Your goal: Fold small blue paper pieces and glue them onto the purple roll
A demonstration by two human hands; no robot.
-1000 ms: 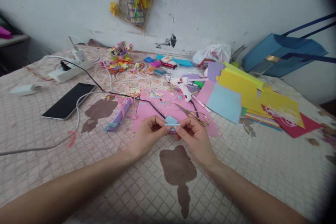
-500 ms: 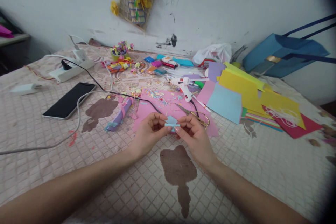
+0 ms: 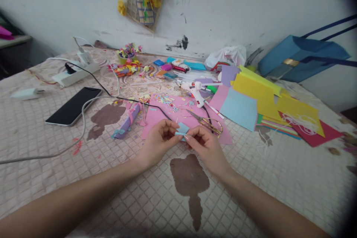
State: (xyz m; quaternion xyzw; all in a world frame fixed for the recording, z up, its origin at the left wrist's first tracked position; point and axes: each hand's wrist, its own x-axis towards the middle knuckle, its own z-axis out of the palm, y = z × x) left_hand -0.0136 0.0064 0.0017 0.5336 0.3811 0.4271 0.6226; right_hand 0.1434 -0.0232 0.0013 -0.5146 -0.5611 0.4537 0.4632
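Observation:
A small piece of light blue paper (image 3: 183,128) with a folded lower edge is pinched between my two hands at the middle of the view. My left hand (image 3: 161,139) grips its left side between thumb and fingers. On the right side, my right hand (image 3: 206,145) closes its thumb and fingertips over the fold, hiding part of it. Just beyond the hands lies a pink sheet (image 3: 181,108) with small paper scraps on it. Gold-handled scissors (image 3: 208,122) rest on that sheet, close to my right hand. A white hot glue gun (image 3: 197,95) stands farther back.
To the left are a purple paper roll (image 3: 128,121), a black-screened phone (image 3: 74,106) and a power strip (image 3: 76,73) with cables crossing the table. Coloured sheets (image 3: 255,96) and a blue bag (image 3: 304,57) occupy the right. A pot of paper flowers (image 3: 128,55) stands at the back.
My right thumb and fingers have shifted slightly left over the fold, covering more of the blue paper. The paper's upper part tilts a little differently. My left hand stays nearly still.

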